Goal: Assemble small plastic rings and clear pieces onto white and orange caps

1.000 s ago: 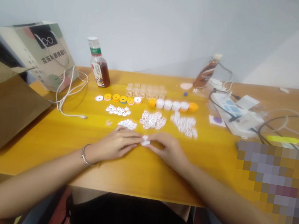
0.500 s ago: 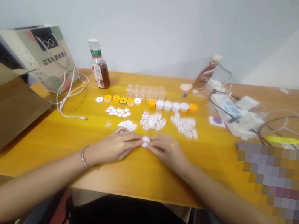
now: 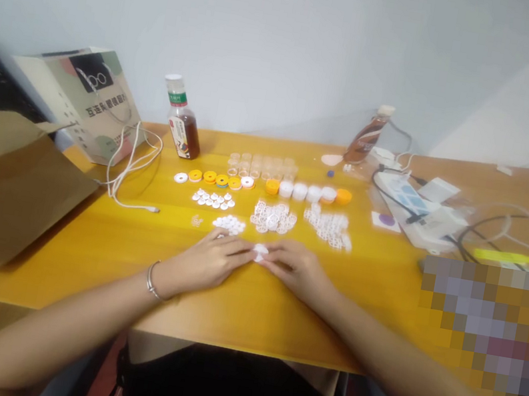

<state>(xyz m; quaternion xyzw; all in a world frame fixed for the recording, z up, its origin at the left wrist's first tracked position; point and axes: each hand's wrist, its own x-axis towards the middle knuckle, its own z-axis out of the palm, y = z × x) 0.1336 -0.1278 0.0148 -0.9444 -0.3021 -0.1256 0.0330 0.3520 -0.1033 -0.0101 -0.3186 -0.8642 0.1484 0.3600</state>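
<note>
My left hand [image 3: 211, 260] and my right hand [image 3: 294, 267] rest on the yellow table [image 3: 84, 242], fingertips meeting. Between them they pinch a small white plastic part [image 3: 260, 252]. Just beyond the hands lie heaps of small white pieces: flat discs [image 3: 228, 224], ring-shaped parts [image 3: 272, 216] and more rings [image 3: 329, 226]. Farther back runs a row of orange and white caps [image 3: 266, 185], with small clear cups [image 3: 263, 164] behind it. A bracelet sits on my left wrist.
A brown paper bag [image 3: 3, 181] lies at the left, a printed carton [image 3: 88, 101] and a white cable [image 3: 131, 162] behind it. Two drink bottles [image 3: 183, 120] [image 3: 366, 137] stand at the back. A power strip [image 3: 412, 206] with cables sits at the right.
The hands stay together on the white part; the whole view has shifted slightly down and right as my head moved.
</note>
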